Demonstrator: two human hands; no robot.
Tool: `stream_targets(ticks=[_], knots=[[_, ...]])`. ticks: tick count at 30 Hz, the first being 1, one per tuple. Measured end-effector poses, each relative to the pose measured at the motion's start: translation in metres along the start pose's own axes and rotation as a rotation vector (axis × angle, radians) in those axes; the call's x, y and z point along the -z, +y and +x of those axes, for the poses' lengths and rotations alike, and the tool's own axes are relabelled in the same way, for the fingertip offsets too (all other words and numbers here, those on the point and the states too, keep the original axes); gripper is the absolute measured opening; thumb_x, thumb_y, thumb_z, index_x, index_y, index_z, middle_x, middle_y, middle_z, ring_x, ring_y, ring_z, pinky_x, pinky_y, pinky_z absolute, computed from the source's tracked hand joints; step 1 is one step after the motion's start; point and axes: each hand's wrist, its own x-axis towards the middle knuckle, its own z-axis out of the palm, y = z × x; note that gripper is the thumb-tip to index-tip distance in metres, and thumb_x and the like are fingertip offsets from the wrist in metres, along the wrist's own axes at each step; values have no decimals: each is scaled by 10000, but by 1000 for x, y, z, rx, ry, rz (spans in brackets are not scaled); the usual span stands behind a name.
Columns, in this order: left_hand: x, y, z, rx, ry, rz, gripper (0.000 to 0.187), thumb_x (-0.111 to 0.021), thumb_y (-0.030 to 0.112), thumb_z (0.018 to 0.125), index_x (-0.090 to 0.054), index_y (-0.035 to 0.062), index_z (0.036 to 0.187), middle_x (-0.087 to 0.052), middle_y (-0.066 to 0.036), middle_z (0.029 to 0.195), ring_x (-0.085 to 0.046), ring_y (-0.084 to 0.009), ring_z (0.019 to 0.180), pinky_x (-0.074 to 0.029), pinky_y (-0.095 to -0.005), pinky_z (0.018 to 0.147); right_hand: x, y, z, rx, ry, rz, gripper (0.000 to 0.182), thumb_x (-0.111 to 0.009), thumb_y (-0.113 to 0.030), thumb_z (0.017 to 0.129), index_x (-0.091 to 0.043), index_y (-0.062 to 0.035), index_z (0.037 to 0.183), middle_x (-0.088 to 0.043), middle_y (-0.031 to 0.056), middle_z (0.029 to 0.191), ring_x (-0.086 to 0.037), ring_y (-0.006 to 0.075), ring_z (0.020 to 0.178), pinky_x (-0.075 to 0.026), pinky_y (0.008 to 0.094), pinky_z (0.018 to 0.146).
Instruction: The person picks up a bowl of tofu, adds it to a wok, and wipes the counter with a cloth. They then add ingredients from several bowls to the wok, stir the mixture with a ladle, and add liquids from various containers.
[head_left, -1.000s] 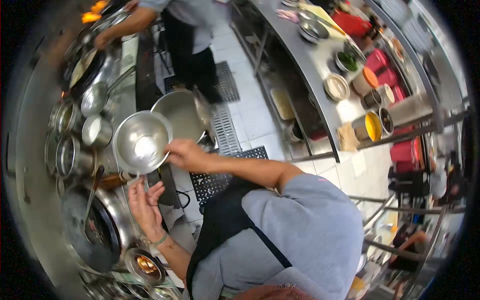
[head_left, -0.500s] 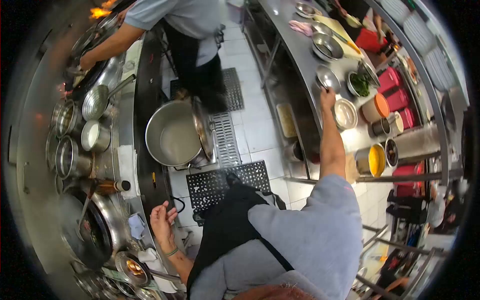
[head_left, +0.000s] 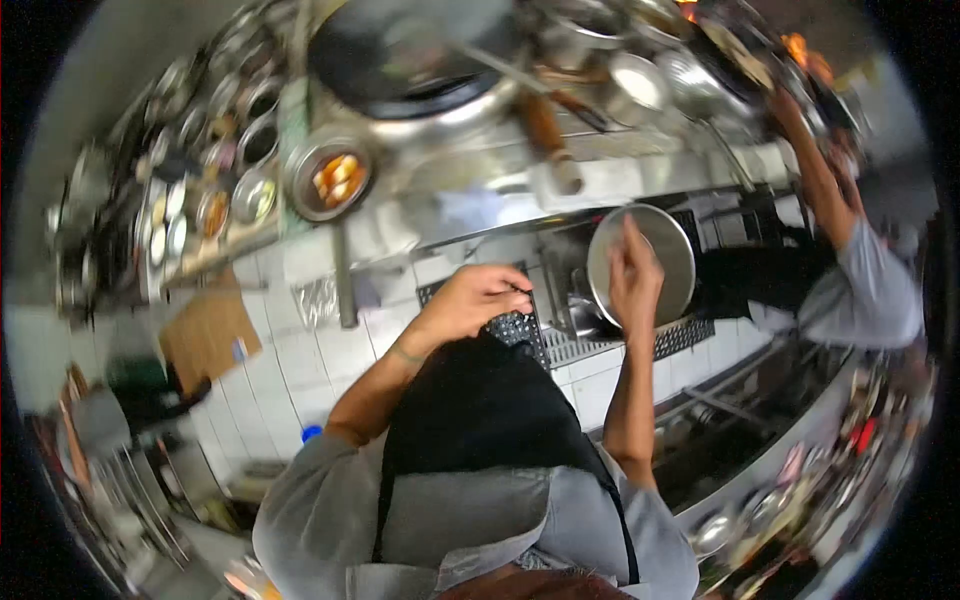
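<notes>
My left hand (head_left: 472,300) is in front of the black apron (head_left: 470,410), its fingers loosely bent and nothing visible in them. My right hand (head_left: 635,278) is raised, overlapping the large steel pot (head_left: 677,250) in view; it is blurred, one finger points away from me, and I see nothing held. On the counter beyond, a small handled pan (head_left: 312,208) contains orange and white pieces, with its handle jutting toward me. Behind it sits a dark wok (head_left: 340,55), and a long-handled utensil (head_left: 500,68) lies across its rim. A brown bottle (head_left: 545,135) lies to the right.
A co-worker's arm (head_left: 805,170) reaches toward the stove at the right, near flames (head_left: 800,50). Several small containers (head_left: 212,212) stand at the left. White floor tiles (head_left: 285,350) and a cardboard sheet (head_left: 212,325) show below. A worktop with bowls (head_left: 715,530) is behind me, lower right.
The view has swung from the aisle to face the stove counter. My right hand has let go of the metal bowl on the worktop and come round in front. My left hand is nearer my apron.
</notes>
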Motion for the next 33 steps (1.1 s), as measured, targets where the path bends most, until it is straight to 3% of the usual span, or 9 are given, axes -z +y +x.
stream_targets(ticks=[4, 9, 12, 14, 16, 19, 22, 26, 33], knots=[[42, -19, -17, -200, 16, -114, 205, -611, 165, 981, -631, 14, 1117, -726, -50, 864, -641, -49, 716, -415, -178, 456, -78, -50, 150, 478, -202, -278, 441, -663, -123, 893, -589, -93, 1327, -631, 250, 1151, -636, 410, 951, -514, 476, 832], [100, -13, -65, -170, 289, -169, 213, -599, 168, 988, -634, 2, 1117, -721, -62, 815, -636, -57, 691, -444, -194, 540, -187, -8, 258, 87, -825, -670, 598, -707, -181, 866, -495, -42, 1408, -596, 244, 1258, -566, 376, 1170, -456, 423, 951], [134, -32, -98, -129, 470, -238, 207, -581, 163, 995, -638, 13, 1127, -722, -72, 853, -665, -86, 709, -517, -215, 635, -195, 7, 265, 412, -913, -253, 692, -674, -158, 883, -357, 7, 1475, -541, 246, 1368, -575, 370, 1193, -448, 443, 992], [157, -44, -120, -15, 562, -283, 203, -587, 179, 994, -642, 37, 1129, -727, -52, 817, -529, -18, 529, -413, -177, 476, -189, 13, 253, 201, -809, 28, 612, -601, -143, 936, -344, 18, 1467, -621, 115, 1113, -625, 220, 746, -527, 346, 654], [172, -47, -135, 16, 690, -322, 190, -576, 186, 998, -643, 58, 1121, -730, -51, 809, -377, 22, 420, -265, -162, 364, -153, -67, 228, -672, -805, 405, 484, -576, -152, 962, -442, 13, 1397, -594, 51, 939, -524, 127, 522, -471, 279, 448], [192, -53, -142, -85, 810, -449, 216, -578, 207, 1001, -630, 23, 1103, -715, -109, 788, -311, 9, 371, -239, -165, 342, -160, -77, 225, -808, -737, 529, 220, -556, -172, 990, -567, -20, 1149, -467, 0, 783, -345, 32, 456, -318, 204, 339], [208, -41, -124, -104, 887, -532, 213, -571, 202, 1007, -617, 15, 1097, -706, -135, 794, -301, -1, 350, -214, -170, 329, -196, -49, 252, -819, -877, 562, 166, -557, -166, 985, -504, -62, 868, -454, -5, 651, -405, 74, 452, -343, 261, 342], [203, -22, -106, -184, 855, -556, 190, -550, 182, 1017, -609, 11, 1076, -700, -143, 802, -303, -6, 340, -204, -176, 321, -195, -64, 251, -587, -853, 458, 169, -562, -186, 987, -518, -62, 880, -466, 3, 690, -395, 77, 437, -352, 253, 357], [139, -9, -78, -113, 1010, -535, 175, -568, 177, 1003, -625, 14, 1033, -695, -144, 781, -313, -13, 335, -224, -171, 325, -204, -45, 260, -355, -893, 226, 438, -548, -237, 995, -475, 10, 1350, -475, 0, 667, -422, 94, 413, -365, 273, 367]])
